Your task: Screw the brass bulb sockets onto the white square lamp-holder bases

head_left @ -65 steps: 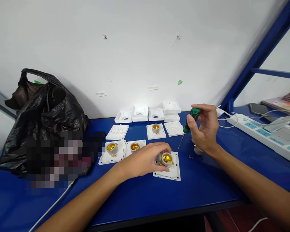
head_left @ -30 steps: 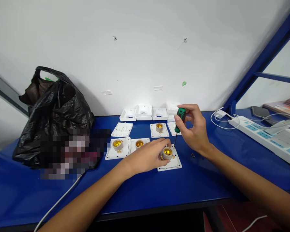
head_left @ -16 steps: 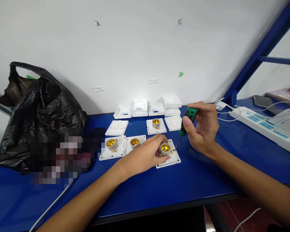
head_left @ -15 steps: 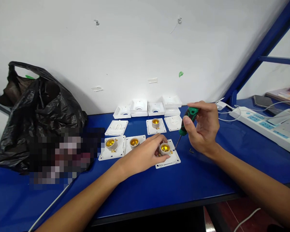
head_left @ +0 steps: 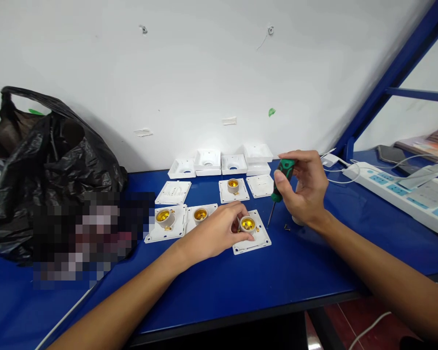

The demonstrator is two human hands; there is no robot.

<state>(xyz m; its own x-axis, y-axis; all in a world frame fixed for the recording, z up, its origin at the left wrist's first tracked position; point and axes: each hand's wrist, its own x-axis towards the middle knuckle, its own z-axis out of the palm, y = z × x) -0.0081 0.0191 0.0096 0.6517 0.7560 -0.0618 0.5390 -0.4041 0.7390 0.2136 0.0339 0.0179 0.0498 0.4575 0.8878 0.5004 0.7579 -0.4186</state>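
Observation:
My left hand grips the round lamp socket, which sits on a square white plate on the blue table. A green and black screwdriver is in my right hand, its shaft pointing down and its tip just right of the plate. Small screws lie on the table below my right hand. Two more plates with sockets, a left one and one partly behind my left hand, lie to the left. Another socket plate lies behind.
White box covers stand along the wall, with flat white plates in front. A black plastic bag fills the left side. On the right are a white power strip, cables and a phone.
The screwdriver tip has moved off the plate's right edge, and my right hand is slightly more upright. My left hand still holds the socket. The whole view has shifted slightly.

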